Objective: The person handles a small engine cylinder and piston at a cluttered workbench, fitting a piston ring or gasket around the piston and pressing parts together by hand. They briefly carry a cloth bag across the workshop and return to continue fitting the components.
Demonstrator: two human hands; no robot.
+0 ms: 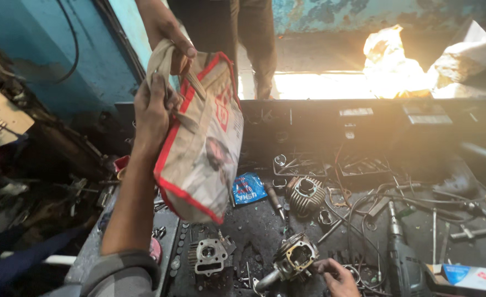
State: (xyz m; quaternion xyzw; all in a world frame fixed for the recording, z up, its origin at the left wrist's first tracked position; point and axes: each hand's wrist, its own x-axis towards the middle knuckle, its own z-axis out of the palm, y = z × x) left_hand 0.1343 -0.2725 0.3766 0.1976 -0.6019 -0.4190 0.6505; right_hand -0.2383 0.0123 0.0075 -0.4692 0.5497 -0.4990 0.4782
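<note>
the left hand is raised in the upper left of the frame, its fingers curled tight around the gathered top of a cloth bag. the bag is beige with red edging and hangs down from that grip toward the middle of the frame, well above the workbench. another person's hand comes in from the top of the frame and also pinches the top of the bag, just above the left hand; that person's legs stand behind the bench at the top centre.

the right hand is low in the frame, right of centre, resting on the bench with its fingers bent and touching a metal engine part. whether the fingers truly grip it or only rest against it, i cannot tell.

on the dark, oily bench, a finned cylinder lies above that engine part, near the middle. a flat metal engine piece lies below the hanging bag. a small blue packet sits just right of the bag. a drill lies at the lower right, with a small box beside it in the corner. loose wires and tools are spread across the right side of the bench.
</note>
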